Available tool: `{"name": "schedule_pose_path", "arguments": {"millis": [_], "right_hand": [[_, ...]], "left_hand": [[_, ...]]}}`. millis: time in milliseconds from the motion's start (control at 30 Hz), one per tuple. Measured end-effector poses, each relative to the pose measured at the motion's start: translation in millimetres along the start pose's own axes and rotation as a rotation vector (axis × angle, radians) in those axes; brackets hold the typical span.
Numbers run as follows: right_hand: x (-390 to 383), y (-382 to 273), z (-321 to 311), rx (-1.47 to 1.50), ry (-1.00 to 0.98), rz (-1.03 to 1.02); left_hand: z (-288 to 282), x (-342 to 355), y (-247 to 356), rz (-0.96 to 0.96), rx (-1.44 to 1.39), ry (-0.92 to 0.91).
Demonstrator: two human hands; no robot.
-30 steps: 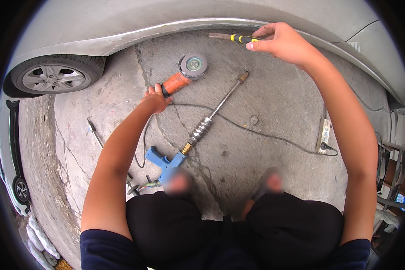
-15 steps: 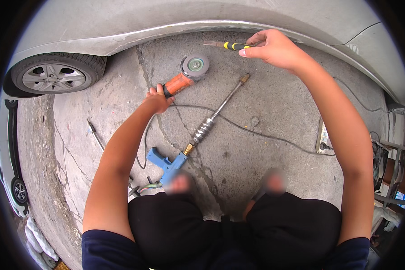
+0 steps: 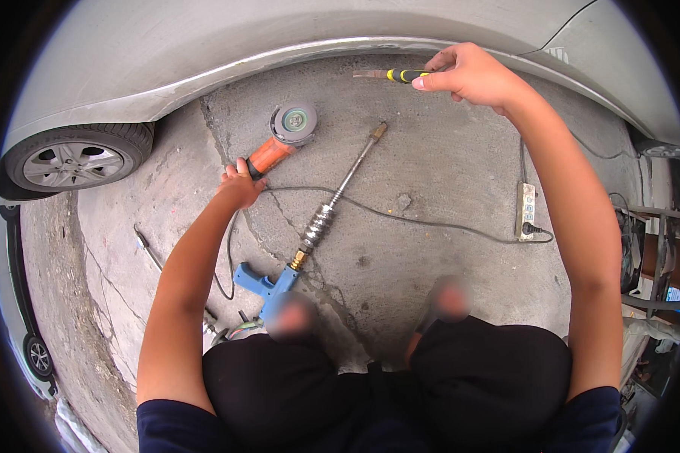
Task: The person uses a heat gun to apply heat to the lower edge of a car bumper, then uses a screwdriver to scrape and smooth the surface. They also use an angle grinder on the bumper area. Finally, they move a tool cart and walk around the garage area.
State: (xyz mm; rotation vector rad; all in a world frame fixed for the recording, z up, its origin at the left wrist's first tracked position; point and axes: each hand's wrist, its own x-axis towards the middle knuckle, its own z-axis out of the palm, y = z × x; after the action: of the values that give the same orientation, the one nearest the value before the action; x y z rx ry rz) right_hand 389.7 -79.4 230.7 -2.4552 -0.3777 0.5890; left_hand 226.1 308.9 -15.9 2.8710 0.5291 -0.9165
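Note:
My left hand (image 3: pixel 239 185) is closed round the black rear end of an orange angle grinder (image 3: pixel 270 156). The grinder's grey disc (image 3: pixel 295 121) faces up, its far end pointing toward the car. In my right hand (image 3: pixel 472 75), near the car's lower edge, is a chisel-like tool (image 3: pixel 406 75) with a black-and-yellow handle. Its flat, brownish blade points left; part of the handle is hidden by my fingers. Between my arms, on the concrete, lies a blue pistol-grip dent puller (image 3: pixel 270 285) with a long metal rod and a ribbed sliding weight (image 3: pixel 317 228).
A pale car body (image 3: pixel 279 45) spans the far side, with its wheel (image 3: pixel 75 162) at left. A grey cord (image 3: pixel 423 221) crosses the concrete to a white power strip (image 3: pixel 527 208) at right. A thin metal rod (image 3: pixel 145 245) lies left of my left arm. Shelving (image 3: pixel 650 302) stands at far right.
The view has swung, so floor and car sit further left. My right hand has moved right with the chisel-like tool. My left hand keeps its hold on the angle grinder.

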Motion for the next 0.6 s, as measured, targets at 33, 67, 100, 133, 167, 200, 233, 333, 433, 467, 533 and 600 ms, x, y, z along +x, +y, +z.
{"name": "schedule_pose_path", "arguments": {"millis": [33, 67, 100, 133, 167, 200, 233, 333, 433, 467, 533, 600], "right_hand": [[-5.2, 4.6, -6.2, 0.001, 0.025, 0.016], [-4.6, 14.8, -8.2, -0.088, 0.162, -0.042], [-4.2, 22.8, -18.2, -0.121, 0.103, 0.003], [-4.7, 25.2, -27.8, -0.147, 0.042, 0.044], [-6.7, 27.9, -35.1, -0.172, -0.019, 0.086], [-9.3, 31.0, -38.8, -0.152, 0.030, 0.060], [-11.5, 33.2, -39.3, -0.129, 0.078, 0.035], [-18.6, 32.1, -44.8, -0.160, 0.081, 0.040], [-27.8, 29.8, -55.4, -0.122, 0.017, 0.040], [-27.6, 35.4, -52.9, -0.090, 0.073, 0.022], [-25.6, 39.0, -46.6, -0.056, 0.183, -0.024], [-31.8, 32.4, -53.1, -0.093, 0.026, -0.004]], "left_hand": [[-0.1, 1.2, 0.8, 0.008, -0.006, -0.005], [-0.2, 2.0, 0.9, 0.015, -0.011, -0.011], [-0.4, 2.7, 1.0, 0.022, -0.014, -0.017], [-0.3, 2.4, -1.0, 0.037, -0.027, 0.002], [0.1, 3.2, -0.8, 0.032, -0.029, 0.003], [0.7, 4.3, 0.3, 0.028, -0.032, 0.003], [1.2, 3.8, -0.4, 0.021, -0.032, 0.002], [2.9, 5.7, -4.1, 0.028, -0.032, -0.003], [3.1, 6.7, -2.0, 0.016, -0.033, -0.001], [2.6, 6.3, -0.7, 0.011, -0.034, 0.002], [1.7, 4.9, 0.3, 0.004, -0.035, 0.007], [1.0, 2.9, -0.6, -0.002, -0.035, 0.010]]}}
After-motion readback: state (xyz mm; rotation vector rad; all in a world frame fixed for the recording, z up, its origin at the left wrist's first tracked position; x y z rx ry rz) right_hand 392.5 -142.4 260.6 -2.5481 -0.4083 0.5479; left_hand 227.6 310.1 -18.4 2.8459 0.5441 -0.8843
